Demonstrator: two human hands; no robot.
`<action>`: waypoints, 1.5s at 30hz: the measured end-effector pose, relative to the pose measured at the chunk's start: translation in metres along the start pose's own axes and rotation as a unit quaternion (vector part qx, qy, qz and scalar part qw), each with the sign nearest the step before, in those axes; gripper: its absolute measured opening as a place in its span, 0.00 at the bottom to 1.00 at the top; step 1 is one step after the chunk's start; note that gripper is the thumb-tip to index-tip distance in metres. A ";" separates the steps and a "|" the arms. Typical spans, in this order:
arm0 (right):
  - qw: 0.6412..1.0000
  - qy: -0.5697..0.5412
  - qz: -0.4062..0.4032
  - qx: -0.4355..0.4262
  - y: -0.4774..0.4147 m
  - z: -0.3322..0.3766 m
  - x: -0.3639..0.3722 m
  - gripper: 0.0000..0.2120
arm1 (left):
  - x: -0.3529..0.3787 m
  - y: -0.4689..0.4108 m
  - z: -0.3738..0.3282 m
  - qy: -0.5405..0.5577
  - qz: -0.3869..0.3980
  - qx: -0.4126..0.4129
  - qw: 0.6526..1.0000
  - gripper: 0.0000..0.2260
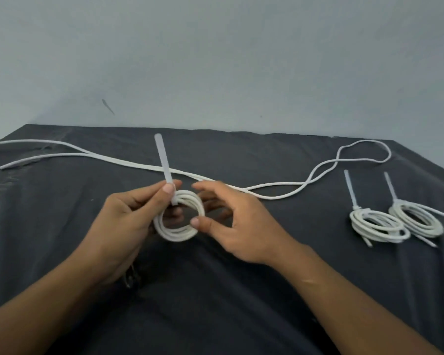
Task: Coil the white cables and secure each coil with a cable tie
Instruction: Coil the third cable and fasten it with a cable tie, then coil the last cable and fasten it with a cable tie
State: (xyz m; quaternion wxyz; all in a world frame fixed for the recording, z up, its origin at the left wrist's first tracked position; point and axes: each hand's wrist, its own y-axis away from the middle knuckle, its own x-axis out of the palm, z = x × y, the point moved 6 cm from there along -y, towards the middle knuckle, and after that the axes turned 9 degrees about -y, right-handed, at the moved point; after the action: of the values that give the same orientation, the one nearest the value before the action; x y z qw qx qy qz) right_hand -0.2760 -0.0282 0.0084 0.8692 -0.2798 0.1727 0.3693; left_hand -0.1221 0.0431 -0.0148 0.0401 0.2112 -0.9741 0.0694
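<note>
A small white cable coil [178, 233] is held above the dark cloth at the middle of the head view. My left hand [128, 221] pinches its top, where a translucent cable tie [163, 160] wraps the strands and sticks straight up. My right hand [231, 221] touches the coil's right side with thumb and fingertips, fingers spread. Two finished coils lie at the right, the nearer one [377, 225] and the farther one [418, 222], each bound by a tie with its tail pointing up.
A loose white cable [287, 194] runs across the dark cloth-covered table [215, 303] from the far left edge to a loop at the back right. A pale wall stands behind the table.
</note>
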 end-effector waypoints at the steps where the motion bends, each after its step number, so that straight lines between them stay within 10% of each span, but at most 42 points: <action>1: 1.000 -0.003 -0.001 -0.009 0.001 0.001 0.002 0.19 | 0.001 0.001 0.001 0.001 0.009 -0.002 1.000 0.15; 8: 0.990 -0.019 -0.107 0.092 0.026 -0.020 -0.047 0.06 | 0.004 0.008 -0.001 -0.187 0.020 0.078 0.979 0.17; 16: 0.914 0.216 -0.232 0.254 0.105 -0.045 -0.157 0.04 | 0.019 0.015 -0.001 -0.303 0.078 0.162 0.936 0.12; 28: 0.804 0.498 -0.163 0.283 0.116 -0.039 -0.168 0.11 | 0.006 0.006 0.004 -0.408 0.077 0.236 0.879 0.16; 37: 0.864 0.440 -0.199 0.144 0.063 0.005 -0.129 0.09 | -0.069 -0.048 0.043 -0.507 -0.005 0.209 0.836 0.19; 45: 0.949 0.305 -0.055 0.060 -0.037 0.011 -0.016 0.07 | -0.079 -0.023 -0.027 -0.573 -0.127 0.160 0.794 0.08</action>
State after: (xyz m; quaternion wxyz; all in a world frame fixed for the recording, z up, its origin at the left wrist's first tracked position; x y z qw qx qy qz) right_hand -0.2588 -0.0511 0.0385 0.8092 -0.3353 0.4360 0.2064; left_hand -0.0392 0.0583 0.0064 -0.5511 0.3379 -0.7583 0.0849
